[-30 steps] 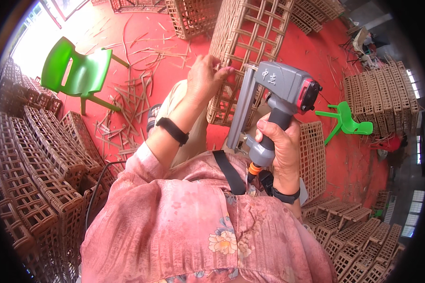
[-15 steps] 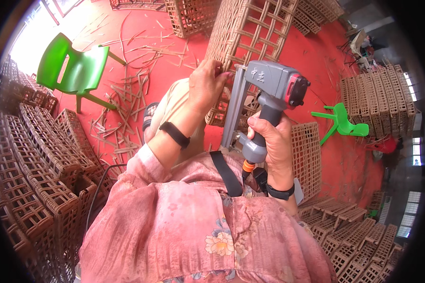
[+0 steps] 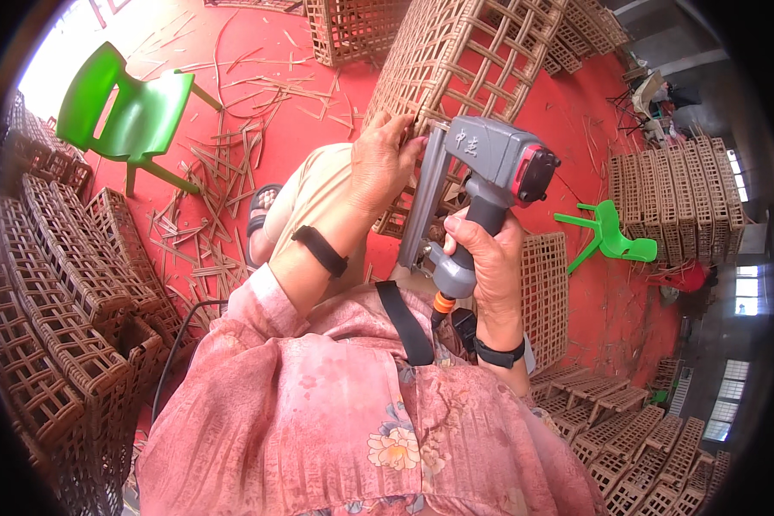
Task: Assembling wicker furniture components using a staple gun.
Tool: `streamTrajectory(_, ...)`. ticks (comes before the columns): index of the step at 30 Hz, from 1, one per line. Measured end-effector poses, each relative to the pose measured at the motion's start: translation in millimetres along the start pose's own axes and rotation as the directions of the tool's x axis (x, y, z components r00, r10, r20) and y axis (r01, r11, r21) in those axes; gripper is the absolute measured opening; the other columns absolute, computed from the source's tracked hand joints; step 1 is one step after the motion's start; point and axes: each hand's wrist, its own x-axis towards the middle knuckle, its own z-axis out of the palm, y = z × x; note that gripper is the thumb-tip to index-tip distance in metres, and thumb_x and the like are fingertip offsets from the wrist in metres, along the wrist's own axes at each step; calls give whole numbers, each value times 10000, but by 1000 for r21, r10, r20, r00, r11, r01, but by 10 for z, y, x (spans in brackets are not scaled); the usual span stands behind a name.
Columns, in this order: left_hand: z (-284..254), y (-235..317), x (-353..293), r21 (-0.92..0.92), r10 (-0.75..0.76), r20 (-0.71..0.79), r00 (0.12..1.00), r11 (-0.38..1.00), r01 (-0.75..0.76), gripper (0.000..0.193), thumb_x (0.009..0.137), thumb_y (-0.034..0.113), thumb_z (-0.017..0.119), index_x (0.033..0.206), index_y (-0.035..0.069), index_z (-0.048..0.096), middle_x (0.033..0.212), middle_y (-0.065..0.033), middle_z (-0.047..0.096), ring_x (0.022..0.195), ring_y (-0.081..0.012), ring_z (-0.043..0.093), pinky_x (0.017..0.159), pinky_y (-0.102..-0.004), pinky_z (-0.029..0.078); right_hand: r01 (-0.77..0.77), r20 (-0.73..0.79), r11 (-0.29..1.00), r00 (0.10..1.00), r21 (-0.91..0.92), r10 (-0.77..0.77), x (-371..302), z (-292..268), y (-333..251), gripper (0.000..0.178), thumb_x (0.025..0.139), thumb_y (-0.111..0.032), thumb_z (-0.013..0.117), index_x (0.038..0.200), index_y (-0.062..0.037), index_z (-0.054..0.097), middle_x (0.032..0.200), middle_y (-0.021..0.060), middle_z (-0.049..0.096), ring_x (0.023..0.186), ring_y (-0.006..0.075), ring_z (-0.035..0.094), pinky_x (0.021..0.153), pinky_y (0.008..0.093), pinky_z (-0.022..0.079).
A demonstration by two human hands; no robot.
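At the frame's centre the right hand (image 3: 482, 258) is gripping a grey nail gun (image 3: 482, 176), fingers wrapped tight round its handle. The left hand (image 3: 385, 163) is pressing its fingers, held together, on the edge of a wicker crate (image 3: 473, 52) in the upper middle, right beside the gun's nose. A shot could catch those fingertips, or slip off the thin slat. The gun is bearing a small dark mark on its grey body and a red rear cap; no packages or signs are showing.

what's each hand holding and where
Right hand wraps the handle of the grey nail gun. Left hand presses on the woven basket edge.
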Motion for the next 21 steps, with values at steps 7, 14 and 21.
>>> streamTrajectory(7, 14, -12, -12, -44, 10, -9, 1000, 999, -10, 326, 834, 85, 752, 1141, -2, 683, 907, -136, 615, 805, -244, 654, 729, -348, 548, 4, 1, 1000, 1000, -12, -4, 16, 14, 36, 412, 824, -79, 764, 1191, 8, 600, 798, 47, 658, 633, 108, 621, 621, 254, 516)
streamTrajectory(14, 12, -36, -19, -95, -22, 6, 1000, 995, 22, 357, 826, 88, 762, 1160, -1, 673, 910, -131, 629, 803, -235, 649, 743, -342, 542, 20, -68, 993, 997, -116, -28, 15, 110, 27, 209, 834, -86, 765, 979, -5, 639, 783, 44, 650, 607, 111, 621, 577, 262, 512)
streamTrajectory(21, -36, -78, 28, -153, 52, 52, 997, 987, -43, 356, 820, 126, 757, 1142, 3, 670, 907, -156, 638, 844, -335, 649, 760, -410, 514, 52, -123, 988, 990, -148, -70, 26, 249, -16, 169, 842, -90, 762, 907, -1, 634, 744, 42, 639, 584, 108, 611, 561, 263, 500)
